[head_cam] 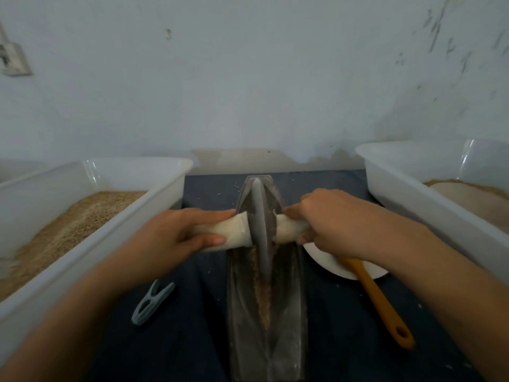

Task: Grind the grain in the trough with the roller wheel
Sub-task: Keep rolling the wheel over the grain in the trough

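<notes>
A long dark metal trough (242, 321) runs away from me down the middle of the dark mat. A thin line of brown grain (263, 293) lies along its groove. The grey roller wheel (260, 227) stands on edge in the groove toward the far half. Its axle handles are wrapped in cream cloth (234, 232). My left hand (179, 230) grips the left handle, and my right hand (330, 221) grips the right one.
A white tub (154, 194) of tan grain stands at the left, another white tub (407, 194) with pale ground material at the right. A grey clip (151, 304) lies left of the trough. An orange-handled utensil (380, 299) rests on a white plate (325, 260) at right. Wall behind.
</notes>
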A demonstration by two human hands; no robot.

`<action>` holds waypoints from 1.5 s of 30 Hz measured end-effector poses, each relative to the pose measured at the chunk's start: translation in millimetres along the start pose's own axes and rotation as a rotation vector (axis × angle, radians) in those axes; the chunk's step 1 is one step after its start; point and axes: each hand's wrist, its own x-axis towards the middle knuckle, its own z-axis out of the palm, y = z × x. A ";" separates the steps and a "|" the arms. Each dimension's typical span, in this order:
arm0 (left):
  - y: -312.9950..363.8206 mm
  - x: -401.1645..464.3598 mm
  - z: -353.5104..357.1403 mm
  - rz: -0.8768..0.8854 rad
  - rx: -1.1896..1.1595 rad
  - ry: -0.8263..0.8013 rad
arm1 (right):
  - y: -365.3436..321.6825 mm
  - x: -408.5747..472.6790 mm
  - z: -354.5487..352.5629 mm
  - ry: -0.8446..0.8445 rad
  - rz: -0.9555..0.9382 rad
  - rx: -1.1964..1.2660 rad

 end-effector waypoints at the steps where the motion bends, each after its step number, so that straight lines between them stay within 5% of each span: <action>1: -1.6 -5.5 -6.3 0.013 -0.061 -0.071 | -4.7 -6.1 -8.3 -0.040 -0.026 -0.006; 5: -2.7 -19.0 -26.2 0.058 -0.327 -0.392 | -19.6 -36.4 -38.9 -0.126 -0.128 0.041; 7: -2.4 -18.9 -27.5 0.059 -0.340 -0.419 | -21.6 -39.4 -40.8 -0.127 -0.138 0.065; 15: 3.1 10.6 15.1 -0.049 0.195 0.148 | 8.5 15.7 10.9 0.040 0.083 0.096; 18: 2.1 16.0 23.5 0.013 0.364 0.238 | 15.5 15.9 20.8 0.086 0.113 0.127; 21: 3.4 11.2 15.3 0.052 0.202 0.168 | 8.8 9.5 10.6 0.012 0.094 0.086; 29: 1.2 -18.0 -25.0 0.061 -0.321 -0.346 | -21.2 -40.8 -43.8 -0.206 -0.090 0.067; 38: 0.3 15.7 19.6 0.008 0.239 0.213 | 7.6 14.0 12.2 0.051 0.112 0.082; 45: 2.4 -1.2 -2.3 -0.005 -0.047 -0.039 | -5.4 -5.9 -12.4 -0.121 0.025 -0.006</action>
